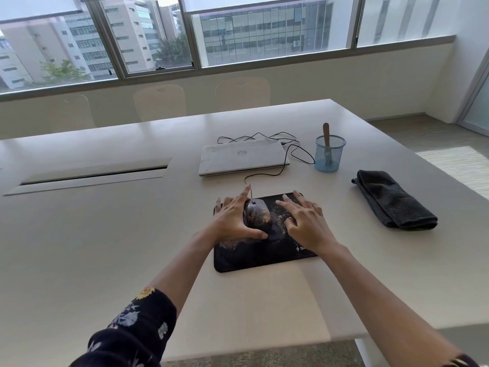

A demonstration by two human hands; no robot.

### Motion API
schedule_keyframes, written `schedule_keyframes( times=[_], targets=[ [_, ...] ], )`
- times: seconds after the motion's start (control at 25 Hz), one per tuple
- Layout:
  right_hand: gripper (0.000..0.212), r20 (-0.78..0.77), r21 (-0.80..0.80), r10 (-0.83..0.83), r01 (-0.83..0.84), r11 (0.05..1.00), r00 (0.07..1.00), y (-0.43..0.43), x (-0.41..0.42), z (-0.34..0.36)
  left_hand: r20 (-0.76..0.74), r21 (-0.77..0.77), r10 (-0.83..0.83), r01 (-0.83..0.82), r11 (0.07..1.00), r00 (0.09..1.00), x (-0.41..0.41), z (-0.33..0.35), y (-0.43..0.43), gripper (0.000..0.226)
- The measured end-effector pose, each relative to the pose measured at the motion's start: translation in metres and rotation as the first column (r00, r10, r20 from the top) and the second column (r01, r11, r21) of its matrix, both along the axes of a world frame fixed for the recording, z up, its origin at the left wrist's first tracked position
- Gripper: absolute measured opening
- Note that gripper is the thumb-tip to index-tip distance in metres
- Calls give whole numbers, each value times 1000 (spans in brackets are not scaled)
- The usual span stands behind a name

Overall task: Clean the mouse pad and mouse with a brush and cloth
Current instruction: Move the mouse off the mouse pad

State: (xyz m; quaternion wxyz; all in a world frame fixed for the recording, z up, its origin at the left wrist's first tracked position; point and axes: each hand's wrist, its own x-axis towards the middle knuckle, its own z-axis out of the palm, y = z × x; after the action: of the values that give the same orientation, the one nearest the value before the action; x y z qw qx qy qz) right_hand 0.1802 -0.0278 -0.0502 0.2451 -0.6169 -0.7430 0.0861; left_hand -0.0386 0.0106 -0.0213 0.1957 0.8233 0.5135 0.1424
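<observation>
A black mouse pad [254, 258] lies on the white table [111, 234], sprinkled with tan crumbs. On it sits a dark wired mouse [258, 214], also dusted with crumbs. My left hand [235, 221] is spread beside the mouse's left side, thumb reaching under its near end, fingers straight. My right hand [304, 221] lies flat with spread fingers on the pad's right half. A wooden-handled brush [326, 135] stands in a blue mesh cup [329, 154] at the back right. A folded dark grey cloth [391, 200] lies to the right.
A closed white laptop [242, 156] sits behind the pad, with the mouse's black cable [264, 176] looping around it. A cable hatch [90, 176] is set in the table at left. Chairs [158, 102] stand along the far edge under windows.
</observation>
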Motion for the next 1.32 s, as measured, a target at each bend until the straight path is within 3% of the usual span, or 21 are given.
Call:
schedule_keyframes(
  times=[0.12,0.48,0.84,1.32],
  targets=[
    [57,33,-2,35,-35,999,999,4,-11,-1,3,8,3,-3,1000,1000,-13,6,4,140],
    [52,-125,-5,75,-77,997,989,30,-69,13,16,36,48,-49,998,999,-61,11,20,142],
    [49,-175,-20,108,-114,993,979,58,-125,15,3,64,81,-81,995,997,-111,13,40,139],
    [45,-157,-61,140,-151,987,978,92,-181,5,-25,-23,90,-90,996,996,-170,-5,65,139]
  ],
)
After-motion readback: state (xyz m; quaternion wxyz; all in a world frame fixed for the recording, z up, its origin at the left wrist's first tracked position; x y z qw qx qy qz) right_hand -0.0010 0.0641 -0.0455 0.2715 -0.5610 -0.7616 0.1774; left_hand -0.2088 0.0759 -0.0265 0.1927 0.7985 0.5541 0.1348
